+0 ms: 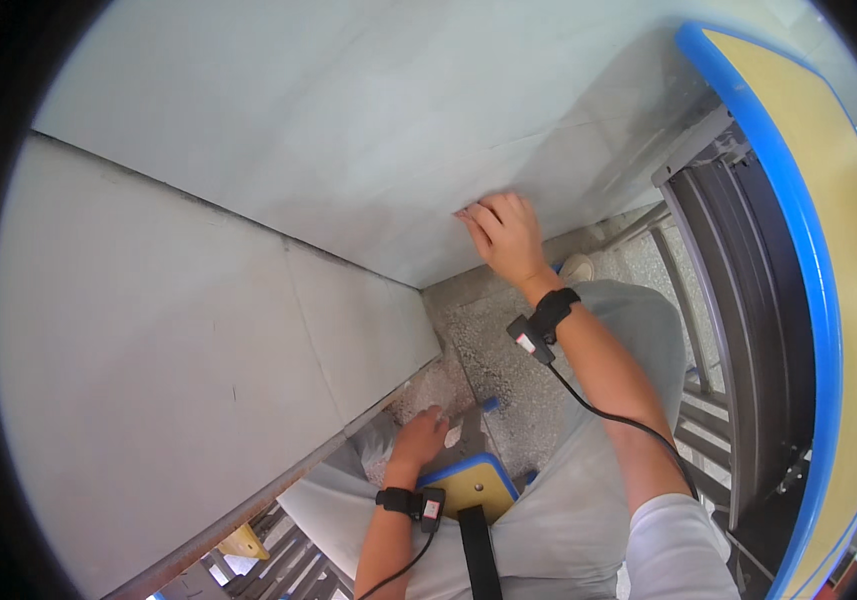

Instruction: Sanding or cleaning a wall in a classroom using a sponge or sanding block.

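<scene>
At lower centre, the left hand (pixel 420 437) reaches down to crumpled clear plastic wrap (pixel 428 385) on the speckled floor, fingers curled on it (whether pinched shut I cannot tell). Right of it, the right hand (pixel 506 236) presses open fingertips flat against the pale wall panel (pixel 348 130), seemingly bracing; it holds nothing. The wrap has no clear long axis.

The right hand (pixel 504 235) reaches up toward twelve o'clock on an extended forearm, fingers curled loosely with the fingertips (pixel 470 214) pointing to nine o'clock. The left hand (pixel 419 440) sits low at six o'clock, knuckles up, fingers bent downward. Each wrist wears a black band.
</scene>
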`<state>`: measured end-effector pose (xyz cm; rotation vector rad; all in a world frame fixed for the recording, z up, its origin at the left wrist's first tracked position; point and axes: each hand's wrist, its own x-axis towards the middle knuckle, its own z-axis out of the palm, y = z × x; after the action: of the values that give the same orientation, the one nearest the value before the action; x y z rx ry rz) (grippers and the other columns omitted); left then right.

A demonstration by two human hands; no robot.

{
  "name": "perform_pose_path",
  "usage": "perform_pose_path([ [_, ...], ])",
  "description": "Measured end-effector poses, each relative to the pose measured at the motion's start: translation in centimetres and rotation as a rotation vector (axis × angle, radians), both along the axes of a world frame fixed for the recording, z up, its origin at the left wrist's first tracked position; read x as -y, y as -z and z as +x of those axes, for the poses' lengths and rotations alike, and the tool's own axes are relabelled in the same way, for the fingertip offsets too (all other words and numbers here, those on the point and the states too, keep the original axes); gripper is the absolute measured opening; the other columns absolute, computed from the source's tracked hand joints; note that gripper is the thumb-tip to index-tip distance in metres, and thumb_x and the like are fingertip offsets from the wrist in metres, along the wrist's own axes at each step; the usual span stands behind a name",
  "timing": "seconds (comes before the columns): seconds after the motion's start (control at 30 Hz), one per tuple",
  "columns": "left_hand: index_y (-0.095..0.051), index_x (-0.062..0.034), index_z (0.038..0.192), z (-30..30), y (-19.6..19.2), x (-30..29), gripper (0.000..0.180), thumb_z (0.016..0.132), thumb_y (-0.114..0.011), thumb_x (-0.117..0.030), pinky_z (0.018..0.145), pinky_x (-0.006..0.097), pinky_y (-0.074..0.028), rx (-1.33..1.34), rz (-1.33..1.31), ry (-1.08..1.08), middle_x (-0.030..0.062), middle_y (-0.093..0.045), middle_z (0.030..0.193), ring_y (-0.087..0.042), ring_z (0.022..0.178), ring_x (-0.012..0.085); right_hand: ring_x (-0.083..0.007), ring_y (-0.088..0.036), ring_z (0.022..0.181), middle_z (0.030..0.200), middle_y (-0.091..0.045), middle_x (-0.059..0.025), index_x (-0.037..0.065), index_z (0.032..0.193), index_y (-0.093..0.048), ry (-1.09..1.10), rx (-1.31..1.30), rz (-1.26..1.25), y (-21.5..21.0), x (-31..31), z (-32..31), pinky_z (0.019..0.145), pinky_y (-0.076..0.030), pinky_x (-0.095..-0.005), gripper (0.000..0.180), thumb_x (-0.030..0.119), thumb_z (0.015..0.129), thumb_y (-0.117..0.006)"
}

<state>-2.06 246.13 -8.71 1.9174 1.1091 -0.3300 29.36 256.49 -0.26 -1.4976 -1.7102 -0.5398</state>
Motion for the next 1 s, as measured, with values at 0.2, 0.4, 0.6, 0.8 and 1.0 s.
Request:
perform_pose_path([
  [0.2,-0.052,-0.0054,0.117,0.1,-0.1,0.0,0.038,0.089,-0.047,-0.031,0.083,0.048,-0.046,-0.028,0.003,0.008,0.0241,-0.059,0.106,-0.057,0.097,0.0416,-0.0265,-0.054,0.068,0.074,-0.057,-0.0073,0.005,0.078,-0.059,0.09,-0.59,-0.109,0.9,0.2,-1.2,0.063,-0.043,-0.0367,0.017,0.016,0.077,-0.071],
  [0.4,-0.051,-0.0056,0.117,0.3,-0.2,-0.1,0.038,0.089,-0.047,-0.031,0.083,0.048,-0.046,-0.012,0.004,0.021,0.0233,-0.059,0.107,-0.057,0.097,0.0413,-0.0242,-0.065,0.075,0.077,-0.066,-0.0094,0.002,0.079,-0.061,0.234,-1.008,-0.138,1.3,1.0,-0.9,0.068,-0.049,-0.0308,0.024,0.021,0.076,-0.075],
  [0.6,-0.052,-0.0056,0.118,-0.2,0.2,-0.3,0.039,0.089,-0.047,-0.031,0.084,0.047,-0.046,-0.038,-0.013,0.014,0.0237,-0.058,0.11,-0.056,0.099,0.0414,-0.0218,-0.067,0.075,0.079,-0.068,-0.0109,0.001,0.078,-0.062,0.112,-1.112,-0.194,-1.1,0.7,-1.4,0.067,-0.049,-0.0281,0.026,0.024,0.076,-0.075],
  [0.8,-0.053,-0.0052,0.119,-0.6,1.0,0.0,0.04,0.089,-0.048,-0.031,0.085,0.046,-0.046,-0.024,-0.007,0.009,0.0238,-0.059,0.108,-0.057,0.099,0.041,-0.0219,-0.065,0.07,0.077,-0.067,-0.0106,0.003,0.08,-0.064,0.341,-1.057,-0.306,-0.5,0.9,-1.5,0.066,-0.048,-0.0306,0.032,0.033,0.077,-0.072],
  [1.0,-0.053,-0.0045,0.118,-0.3,0.7,0.0,0.04,0.089,-0.049,-0.031,0.084,0.045,-0.046,-0.041,-0.029,0.026,0.0234,-0.061,0.104,-0.058,0.097,0.0398,-0.0208,-0.058,0.061,0.066,-0.06,-0.0081,0.004,0.075,-0.06,0.437,-0.878,-0.542,3.5,1.9,-1.8,0.058,-0.046,-0.0315,0.028,0.029,0.08,-0.07],
])
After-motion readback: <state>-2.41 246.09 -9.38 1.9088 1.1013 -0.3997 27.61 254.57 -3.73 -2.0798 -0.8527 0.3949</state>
